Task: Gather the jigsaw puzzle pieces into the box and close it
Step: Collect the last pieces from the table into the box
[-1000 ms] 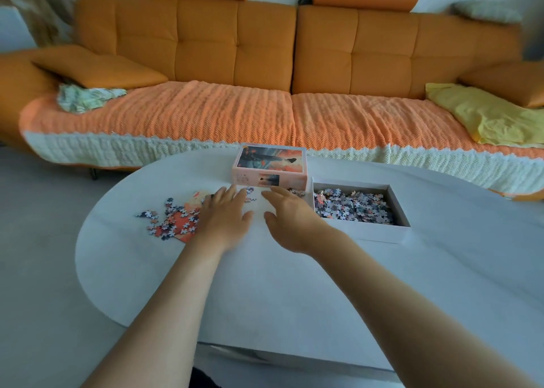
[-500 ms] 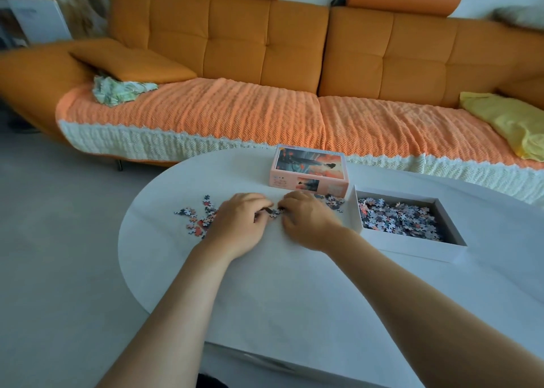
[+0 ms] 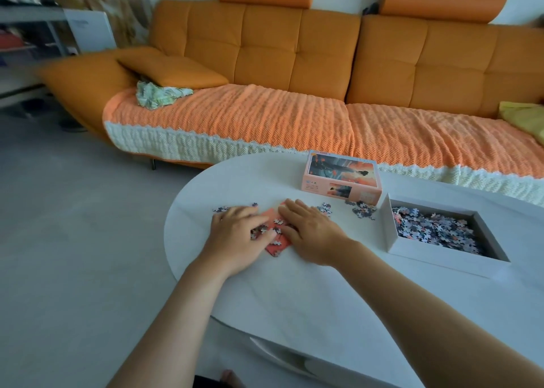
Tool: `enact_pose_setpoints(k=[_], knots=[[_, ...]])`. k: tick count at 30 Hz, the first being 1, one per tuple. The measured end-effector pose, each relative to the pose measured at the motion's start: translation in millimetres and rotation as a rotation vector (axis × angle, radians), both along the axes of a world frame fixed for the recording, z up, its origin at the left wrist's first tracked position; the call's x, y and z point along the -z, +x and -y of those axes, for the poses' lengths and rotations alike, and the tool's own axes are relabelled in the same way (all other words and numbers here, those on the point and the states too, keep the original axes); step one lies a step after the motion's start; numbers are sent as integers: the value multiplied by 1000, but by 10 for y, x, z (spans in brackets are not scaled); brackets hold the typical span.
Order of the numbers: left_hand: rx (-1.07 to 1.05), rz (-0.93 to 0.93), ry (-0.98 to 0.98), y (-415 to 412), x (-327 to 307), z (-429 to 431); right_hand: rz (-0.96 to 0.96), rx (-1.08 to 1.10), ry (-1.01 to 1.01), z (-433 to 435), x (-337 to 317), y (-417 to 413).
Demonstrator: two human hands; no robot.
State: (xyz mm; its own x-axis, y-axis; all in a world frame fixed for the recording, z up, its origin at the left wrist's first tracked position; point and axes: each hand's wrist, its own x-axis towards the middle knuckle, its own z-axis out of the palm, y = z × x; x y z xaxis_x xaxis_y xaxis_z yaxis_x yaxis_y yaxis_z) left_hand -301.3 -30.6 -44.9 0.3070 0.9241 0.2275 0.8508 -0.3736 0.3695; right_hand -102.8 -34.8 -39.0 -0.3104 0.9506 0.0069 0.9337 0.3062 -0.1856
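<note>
Loose jigsaw pieces and an orange sheet [image 3: 276, 242] lie between my two hands on the white table [image 3: 294, 293]. My left hand [image 3: 238, 240] rests flat over pieces, fingers curled slightly onto them. My right hand [image 3: 312, 231] lies flat beside it, palm down on the pile. More loose pieces [image 3: 363, 211] lie to the right. The open white box [image 3: 418, 256] holds many pieces at the right. The pink picture lid [image 3: 341, 178] stands behind the hands.
An orange sofa [image 3: 294, 63] with a knitted cover runs along the far side of the table. The table's rounded left edge drops to grey floor [image 3: 73, 240]. A shelf unit [image 3: 35, 34] stands at far left.
The camera view has swung left. Both hands have spread from a pinched-together pose to lying flat over the pieces and the orange sheet, which shows between them now.
</note>
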Motion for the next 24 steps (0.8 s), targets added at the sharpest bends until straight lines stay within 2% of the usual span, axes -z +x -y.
enact_pose_setpoints(k=[2, 6, 8, 13, 18, 24], knots=[[-15, -6, 70, -39, -27, -70, -8, 11, 21, 47, 7, 79], [19, -174, -158, -22, 32, -228, -76, -28, 40, 79, 26, -1], [33, -223, -206, -8, 46, -227, -75, -85, 48, 89, 62, -93], [63, -123, -147, -180, 16, -70, 31, -72, 77, 78, 30, -68], [97, 82, -160, -183, -27, 208, -55, 20, 48, 65, -24, -100], [58, 155, -24, -101, 8, 320, -118, 65, 57, 21, 13, -70]])
